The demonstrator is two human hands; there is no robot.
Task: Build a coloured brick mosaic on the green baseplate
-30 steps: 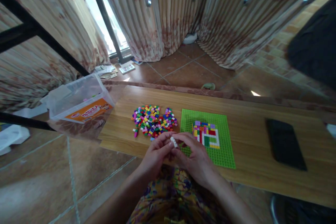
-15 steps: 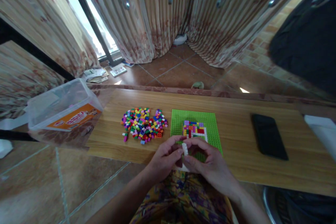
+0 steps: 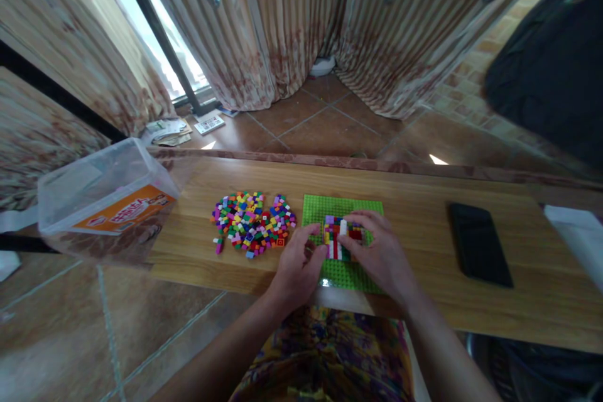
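A green studded baseplate (image 3: 311, 207) lies on the wooden bench, and a low block of multicoloured toy bricks (image 3: 333, 248) stands on it. My right hand (image 3: 379, 251) is over the right side of this block, with a small white brick piece (image 3: 343, 226) pinched between thumb and fingers. That piece is above or touching the block's top; I cannot tell which. Beside the block's left side, my left hand (image 3: 301, 260) holds nothing, its thumb and fingers apart. Part of the block is hidden under my right hand.
A heap of loose coloured bricks (image 3: 249, 220) lies left of the baseplate. Farther left is a clear plastic tub (image 3: 113, 182) with an orange label. A black phone (image 3: 478, 244) rests on the bench (image 3: 419, 239) at the right, and white paper (image 3: 572, 232) lies beyond it.
Both hands were together in front of the block around the white brick piece. My right hand has carried it forward over the block, while my left hand has let go and moved left.
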